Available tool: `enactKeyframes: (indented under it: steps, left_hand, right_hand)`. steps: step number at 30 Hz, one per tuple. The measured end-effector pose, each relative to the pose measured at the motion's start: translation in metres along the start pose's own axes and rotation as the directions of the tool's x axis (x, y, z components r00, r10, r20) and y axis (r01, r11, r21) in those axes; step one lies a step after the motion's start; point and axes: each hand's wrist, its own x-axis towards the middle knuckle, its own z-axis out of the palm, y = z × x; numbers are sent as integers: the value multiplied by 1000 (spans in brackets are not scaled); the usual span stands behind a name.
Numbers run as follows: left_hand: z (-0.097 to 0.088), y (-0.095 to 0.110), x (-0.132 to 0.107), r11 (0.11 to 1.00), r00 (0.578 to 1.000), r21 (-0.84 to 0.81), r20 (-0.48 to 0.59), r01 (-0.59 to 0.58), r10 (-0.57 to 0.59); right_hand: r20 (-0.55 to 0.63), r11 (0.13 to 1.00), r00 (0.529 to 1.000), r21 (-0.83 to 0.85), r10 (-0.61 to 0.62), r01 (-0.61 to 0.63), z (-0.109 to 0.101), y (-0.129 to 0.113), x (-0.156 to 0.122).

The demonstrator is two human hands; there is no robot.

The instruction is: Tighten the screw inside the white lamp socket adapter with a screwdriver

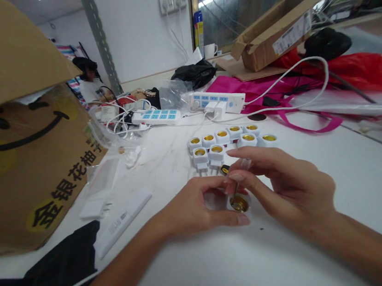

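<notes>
My left hand [199, 207] grips a white lamp socket [239, 203] between thumb and fingers, its brass-coloured threaded mouth facing up. My right hand [286, 182] pinches a small screwdriver [236, 187] with a thin metal shaft that points down into the socket; the fingers partly cover its handle, and the tip cannot be made out. Just beyond my hands stand several similar white lamp sockets [222, 135] in rows, also with brass-coloured insides. The nearest ones have plug pins towards me. A small black-and-yellow object [225, 170] shows behind my right fingertips.
A large cardboard box [42, 180] stands at the left, near a black sheet [60, 266] and a long white strip [122, 223]. Farther back lie two power strips [156, 117], cables, a magenta bag [254, 89] and an open carton [275, 35]. A person [89, 83] sits at the far left.
</notes>
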Motion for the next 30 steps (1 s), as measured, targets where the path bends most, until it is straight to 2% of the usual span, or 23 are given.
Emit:
enactKeyframes:
  steps: [16,30]
  left_hand:
    - [-7,0,-1,997,995,75,98,4,-12]
    - [-6,3,-2,997,995,72,93,23,-30]
  right_hand:
    - [23,1000,999,18,-25,25,2,-5,2]
    - [30,999,999,28,-33,32,0,-7,0]
